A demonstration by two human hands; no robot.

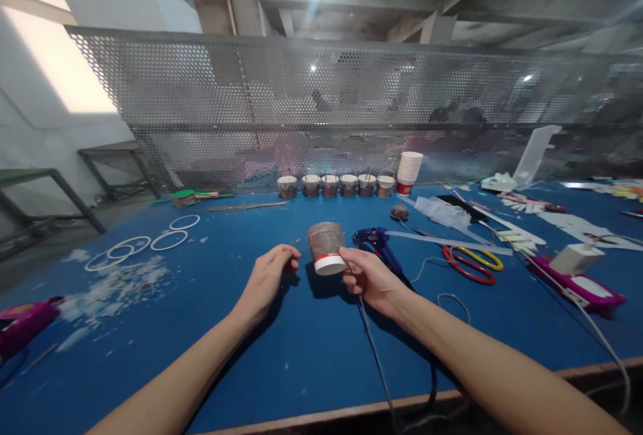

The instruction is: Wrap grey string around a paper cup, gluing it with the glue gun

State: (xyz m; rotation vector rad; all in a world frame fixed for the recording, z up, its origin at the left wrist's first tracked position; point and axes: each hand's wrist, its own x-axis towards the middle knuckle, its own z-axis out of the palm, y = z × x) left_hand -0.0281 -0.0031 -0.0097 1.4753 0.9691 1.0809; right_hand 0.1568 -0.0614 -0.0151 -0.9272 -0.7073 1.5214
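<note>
A paper cup wrapped in grey-brown yarn is held tilted above the blue table, its white end with a red line left bare. My right hand is closed on the cup's right side, thumb and fingers at its lower part. A cord runs down from near that hand toward the table's front edge. To the left of the cup, and apart from it, my left hand has its fingers curled in; whether anything is between them is hidden. Just behind my right hand lies a blue glue gun.
Several wrapped cups line the back beside a stack of paper cups. A yarn ball, scissors and a magenta power strip lie to the right. White rings and scraps lie left.
</note>
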